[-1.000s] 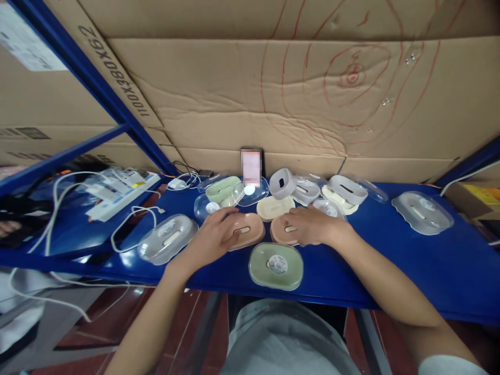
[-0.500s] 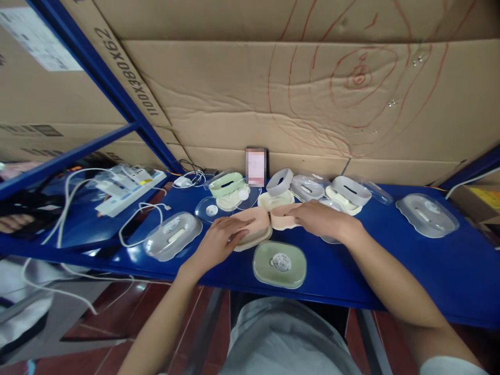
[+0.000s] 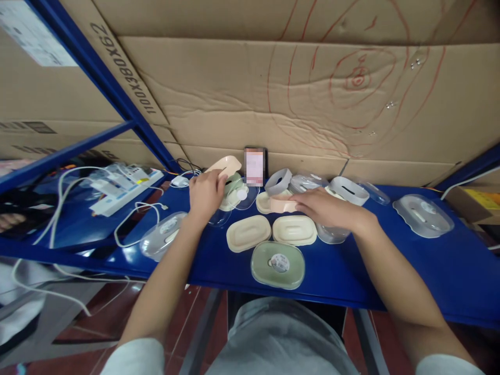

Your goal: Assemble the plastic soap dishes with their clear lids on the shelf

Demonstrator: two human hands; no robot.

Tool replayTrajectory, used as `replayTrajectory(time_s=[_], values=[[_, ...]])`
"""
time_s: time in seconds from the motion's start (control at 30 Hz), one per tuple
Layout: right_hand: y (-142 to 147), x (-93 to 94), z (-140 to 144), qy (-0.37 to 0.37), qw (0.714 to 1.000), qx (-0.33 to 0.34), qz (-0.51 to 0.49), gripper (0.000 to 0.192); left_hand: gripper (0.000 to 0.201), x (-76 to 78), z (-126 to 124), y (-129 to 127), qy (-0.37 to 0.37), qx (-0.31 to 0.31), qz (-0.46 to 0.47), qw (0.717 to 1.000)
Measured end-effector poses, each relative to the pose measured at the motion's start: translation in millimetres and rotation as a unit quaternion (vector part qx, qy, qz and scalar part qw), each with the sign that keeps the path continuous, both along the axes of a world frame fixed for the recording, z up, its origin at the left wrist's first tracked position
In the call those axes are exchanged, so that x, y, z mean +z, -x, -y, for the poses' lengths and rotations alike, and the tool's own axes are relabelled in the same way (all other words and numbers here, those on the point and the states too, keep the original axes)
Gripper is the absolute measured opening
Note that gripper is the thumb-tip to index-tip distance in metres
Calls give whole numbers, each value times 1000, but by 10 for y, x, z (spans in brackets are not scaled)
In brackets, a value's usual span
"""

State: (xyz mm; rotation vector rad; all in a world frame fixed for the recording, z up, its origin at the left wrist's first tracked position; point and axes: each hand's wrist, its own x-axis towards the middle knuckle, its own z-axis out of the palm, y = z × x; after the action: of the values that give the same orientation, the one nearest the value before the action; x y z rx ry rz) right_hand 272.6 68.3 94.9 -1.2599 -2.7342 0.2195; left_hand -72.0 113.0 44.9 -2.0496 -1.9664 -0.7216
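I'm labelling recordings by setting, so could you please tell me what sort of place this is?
Probably a workshop or storeroom, judging by the blue table, the large cardboard behind it, and the power strip.

- Left hand grips a peach cover.
- Right hand holds a second peach cover.
- Two cream trays lie between the hands, slightly nearer.
- Phone stands beyond, between both hands.

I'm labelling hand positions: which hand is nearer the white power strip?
Left. The left hand is to the right of the power strip, with a gap between; the right hand is much farther right.
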Motion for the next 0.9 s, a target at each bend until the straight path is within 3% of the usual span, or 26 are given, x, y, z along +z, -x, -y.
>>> replayTrajectory(time_s=[0.13, 0.3, 0.43, 0.57, 0.63, 0.7, 0.73, 0.8, 0.9], values=[[-105, -41, -174, -86, 996, -4, -33, 45, 42, -108, -275, -65, 39, 16, -12, 999], [-167, -97, -348, -139, 989, -52, 7, 36, 38, -243, -281, -98, 42, -42, -3, 998], [-190, -121, -149, -95, 986, -124, 65, 28, 37, -230, -208, -43, 22, -80, 20, 996], [-245, -446, 228, -63, 949, -277, 139, 45, 33, -117, -23, -148, -6, -163, 67, 984], [-337, -651, 393, -71, 937, -316, 132, 56, 32, -47, 152, -302, 28, -287, 97, 953], [-491, -803, 515, -90, 940, -319, 83, 54, 35, -2, 360, -491, 112, -448, 117, 879], [-587, -848, 560, -96, 944, -313, 43, 49, 42, 6, 464, -584, 156, -499, 110, 845], [-781, -888, 632, -89, 947, -302, -62, 40, 61, -11, 641, -739, 225, -551, 80, 800], [-958, -903, 736, -78, 936, -306, -155, 41, 86, -87, 796, -856, 280, -578, 58, 765]])
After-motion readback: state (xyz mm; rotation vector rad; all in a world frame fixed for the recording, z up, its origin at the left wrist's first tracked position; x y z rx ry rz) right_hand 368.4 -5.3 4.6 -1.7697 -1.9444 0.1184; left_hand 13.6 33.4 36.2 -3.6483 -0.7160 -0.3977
